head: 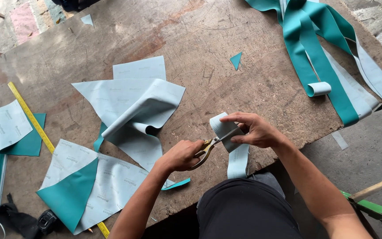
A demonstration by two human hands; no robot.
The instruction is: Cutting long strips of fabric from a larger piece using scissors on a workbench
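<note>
Left hand (183, 155) closed its grip on brass-handled scissors (208, 148); right hand (255, 130) pinched the pale grey-backed vinyl strip (231, 141) over the worn wooden surface (191, 35) edge. The blades sat near the right fingers (237, 140); a slip might nick them or skew the cut.

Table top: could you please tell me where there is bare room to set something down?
Bare wood runs across the table top centre, and between the folded sheet and teal strips. The left side, with ruler and offcuts, is crowded.
</note>
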